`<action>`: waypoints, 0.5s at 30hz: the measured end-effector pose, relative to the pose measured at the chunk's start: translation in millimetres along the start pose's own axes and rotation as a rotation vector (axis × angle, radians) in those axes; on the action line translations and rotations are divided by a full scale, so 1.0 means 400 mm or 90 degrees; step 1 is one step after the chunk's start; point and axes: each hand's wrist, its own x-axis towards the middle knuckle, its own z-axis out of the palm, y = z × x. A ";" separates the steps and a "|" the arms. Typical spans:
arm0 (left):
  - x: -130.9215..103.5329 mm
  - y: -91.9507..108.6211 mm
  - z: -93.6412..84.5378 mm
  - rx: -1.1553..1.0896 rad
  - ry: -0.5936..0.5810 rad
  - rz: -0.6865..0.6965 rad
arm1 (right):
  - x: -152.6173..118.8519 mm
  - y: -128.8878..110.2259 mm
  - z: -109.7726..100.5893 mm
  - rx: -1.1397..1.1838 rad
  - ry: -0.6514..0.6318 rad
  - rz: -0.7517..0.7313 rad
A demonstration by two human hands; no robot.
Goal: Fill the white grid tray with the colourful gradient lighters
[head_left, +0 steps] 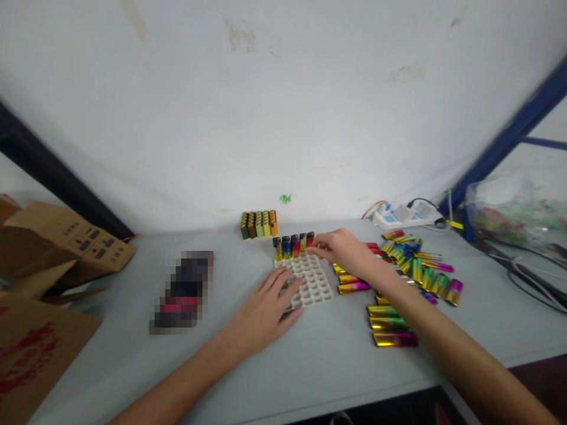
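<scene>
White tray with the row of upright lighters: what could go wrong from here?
1. The right hand is close against the end of the row of upright lighters, so it might tip one.
2. The left hand rests on the tray; pushing sideways could shift it.
3. The right forearm crosses above loose lighters and might brush them.

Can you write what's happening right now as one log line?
left hand: on white tray | right hand: at right end of upright lighters | loose lighters: on table, right of tray
</scene>
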 end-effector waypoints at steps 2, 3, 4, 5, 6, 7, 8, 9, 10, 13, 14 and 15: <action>-0.001 -0.003 0.004 -0.003 0.006 0.003 | -0.069 0.019 -0.048 0.060 -0.016 0.005; -0.001 -0.005 0.006 -0.002 0.007 0.004 | -0.109 0.028 -0.073 0.078 -0.040 0.015; -0.001 -0.006 0.007 -0.001 0.006 0.004 | -0.152 0.036 -0.095 0.082 -0.061 0.032; 0.000 -0.008 0.008 0.000 0.005 0.005 | -0.196 0.043 -0.114 0.082 -0.068 0.050; 0.000 -0.009 0.009 0.000 0.001 0.008 | -0.242 0.046 -0.130 0.080 -0.073 0.065; 0.001 -0.010 0.010 0.000 -0.001 0.010 | -0.287 0.048 -0.141 0.070 -0.081 0.075; 0.002 -0.011 0.011 0.001 -0.002 0.012 | -0.331 0.046 -0.147 0.054 -0.095 0.082; 0.003 -0.012 0.012 0.001 -0.002 0.012 | -0.374 0.043 -0.150 0.038 -0.112 0.091; 0.003 -0.013 0.013 0.000 -0.001 0.010 | -0.413 0.039 -0.149 0.023 -0.124 0.100; 0.003 -0.015 0.013 -0.008 -0.004 0.005 | -0.505 0.028 -0.127 -0.024 -0.160 0.122; 0.003 -0.016 0.013 -0.010 -0.008 0.005 | -0.525 0.027 -0.116 -0.037 -0.166 0.122; 0.003 -0.016 0.013 -0.009 -0.013 0.005 | -0.539 0.028 -0.103 -0.048 -0.163 0.118</action>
